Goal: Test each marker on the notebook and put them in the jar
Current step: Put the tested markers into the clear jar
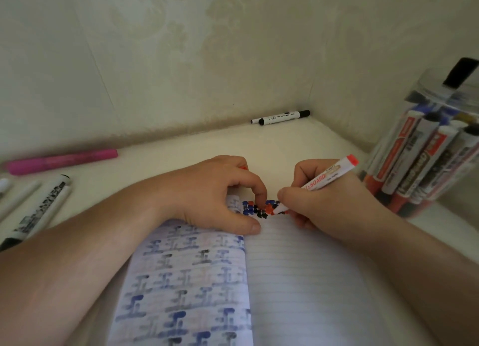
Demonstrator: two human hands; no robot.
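Right hand [321,205] grips red marker [328,175] like a pen, tip on notebook [298,281] w/ blue, black, red dots, so it's mid-test. Left hand [217,192] curls round what looks like the red cap, thumb pinning the page flat. Jar [425,148] at 3 o'clock, already w/ markers. Untested markers [36,210] at 9 o'clock on table [181,148].

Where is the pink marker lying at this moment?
In the head view the pink marker lies on the far left of the table, close to the wall, beyond the left hand.
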